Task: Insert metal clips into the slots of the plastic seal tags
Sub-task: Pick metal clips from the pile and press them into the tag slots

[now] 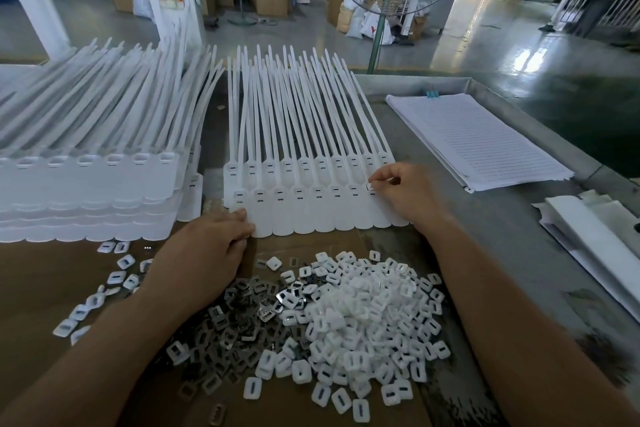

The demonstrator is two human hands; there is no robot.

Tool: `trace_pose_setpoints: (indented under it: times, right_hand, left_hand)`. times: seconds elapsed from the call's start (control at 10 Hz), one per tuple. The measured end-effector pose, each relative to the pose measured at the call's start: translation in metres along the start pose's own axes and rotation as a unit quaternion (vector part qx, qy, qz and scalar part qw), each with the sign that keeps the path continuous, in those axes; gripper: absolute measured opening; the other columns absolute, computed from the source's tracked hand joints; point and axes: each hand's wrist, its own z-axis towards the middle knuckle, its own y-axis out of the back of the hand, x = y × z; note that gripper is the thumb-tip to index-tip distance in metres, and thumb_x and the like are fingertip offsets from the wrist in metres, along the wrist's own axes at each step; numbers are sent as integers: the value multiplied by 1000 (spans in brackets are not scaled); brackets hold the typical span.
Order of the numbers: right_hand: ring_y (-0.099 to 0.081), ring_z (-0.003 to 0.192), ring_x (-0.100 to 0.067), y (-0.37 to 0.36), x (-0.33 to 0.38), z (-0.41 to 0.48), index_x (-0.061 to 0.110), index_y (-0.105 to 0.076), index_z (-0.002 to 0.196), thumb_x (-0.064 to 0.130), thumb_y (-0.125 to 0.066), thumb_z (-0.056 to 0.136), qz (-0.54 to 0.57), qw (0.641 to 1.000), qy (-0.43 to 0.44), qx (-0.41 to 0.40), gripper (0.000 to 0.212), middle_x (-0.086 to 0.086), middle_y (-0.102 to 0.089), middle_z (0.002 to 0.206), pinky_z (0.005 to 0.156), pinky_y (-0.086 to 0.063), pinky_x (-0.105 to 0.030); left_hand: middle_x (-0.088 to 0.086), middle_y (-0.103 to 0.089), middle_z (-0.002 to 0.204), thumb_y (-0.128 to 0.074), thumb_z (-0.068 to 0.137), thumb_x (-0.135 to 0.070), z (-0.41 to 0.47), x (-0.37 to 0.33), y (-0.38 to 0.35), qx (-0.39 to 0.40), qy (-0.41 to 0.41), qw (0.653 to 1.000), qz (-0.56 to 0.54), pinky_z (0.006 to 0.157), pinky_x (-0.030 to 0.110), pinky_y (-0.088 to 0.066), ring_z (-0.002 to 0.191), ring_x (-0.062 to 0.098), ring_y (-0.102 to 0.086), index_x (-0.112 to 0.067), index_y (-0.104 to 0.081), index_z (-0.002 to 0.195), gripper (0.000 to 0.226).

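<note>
Right hand (401, 192) — thumb and forefinger pinched on what looks to be a small metal clip (371, 186), right at a slot toward the right end of the front row of seal tags (311, 211). Left hand (207, 250) knuckles-up on the cardboard (38, 288), bent fingertips pressing the row's near-left corner, gripping nothing that shows.

Probably mid-insertion. Keep the clip square to the slot and push straight down until flush. Bear down with the left fingertips so the joined row cannot skate on the cardboard. Judging by the dark marks in the heads to the left, already filled there; heads further right hidden under the working hand, so impossible to tell.

Nearest, between the forearms: a heap of loose clips (242, 319) touching a heap of white plastic caps (374, 315), mixed where they meet — easy to pick up the wrong piece without looking. More caps scattered on the cardboard at left. Behind the front row, a second row of tags partly tucked under it, straps running away. Left of both, tall stacks of tags (86, 198). Right, on the metal table (502, 253), a sheaf of lined paper (478, 139), well apart from the work. Beyond, a fan stand (377, 35) on the shop floor. No obstacle at the slot but the pinching fingers themselves, hiding the seat.
</note>
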Motion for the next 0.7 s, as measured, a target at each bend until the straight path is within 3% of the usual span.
trace_pose_setpoints:
  times: [0.2, 0.5, 0.7]
  right_hand:
    - [-49, 68, -1, -4, -4, 6, 22, -61, 73, 10, -64, 84, -37, 999, 5, 4, 16, 12, -54, 72, 71, -40, -24]
    - [-53, 78, -9, -6, -4, 9, 28, -55, 65, 6, -63, 83, -86, 996, 38, 9, 29, 12, -55, 78, 76, -46, -30]
    - [-53, 80, -10, -7, -6, 12, 29, -55, 65, 5, -62, 82, -77, 997, 3, 9, 31, 17, -52, 74, 77, -43, -28]
  left_hand:
    - [-6, -48, 135, -51, 90, -14, 0, 1, 0, 3, 0, 1000, 4, 100, 22, -29, 124, 11, -45, -22, -63, 115, 30]
    - [-7, -46, 137, -49, 90, -16, -1, 1, 0, 5, -2, 1000, 9, 102, 22, -28, 126, 10, -42, -23, -61, 118, 31]
    - [-7, -48, 136, -50, 90, -13, -1, 2, 0, 2, -9, 1000, 5, 98, 13, -24, 124, 8, -43, -21, -61, 118, 31]
